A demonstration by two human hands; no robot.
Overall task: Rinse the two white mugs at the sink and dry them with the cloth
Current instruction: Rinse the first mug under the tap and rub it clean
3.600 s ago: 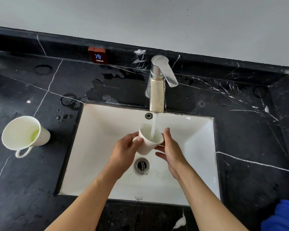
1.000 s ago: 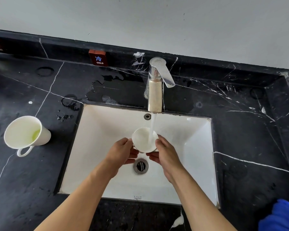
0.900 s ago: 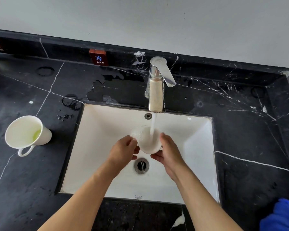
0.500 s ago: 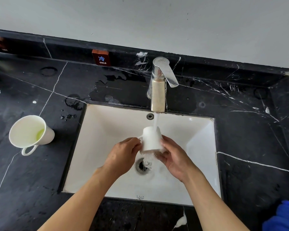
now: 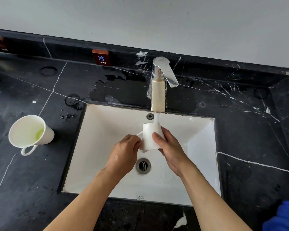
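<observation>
Mug (image 5: 150, 136) is upside down under the faucet (image 5: 158, 90) stream over the sink (image 5: 103, 130), left hand (image 5: 123, 155) fingers curled at the handle side, right hand (image 5: 169, 147) wrapped round the body w/ thumb on front. Risk imo: wet glaze + water hitting the base could make it slip and chip in the basin, or splash onto the counter (image 5: 249, 130). 2nd mug (image 5: 29, 132) sits well left on the counter w/ greenish liquid inside, blue cloth (image 5: 284, 217) far right corner; nothing blocks either reach.

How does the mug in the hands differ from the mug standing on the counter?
The held mug is turned mouth down under the running tap, over the sink; the counter mug stands mouth up on the black counter. The left hand and right hand grip the held mug; nothing touches the counter mug. The counter mug shows yellow-green liquid inside. Both are white with a handle.
</observation>
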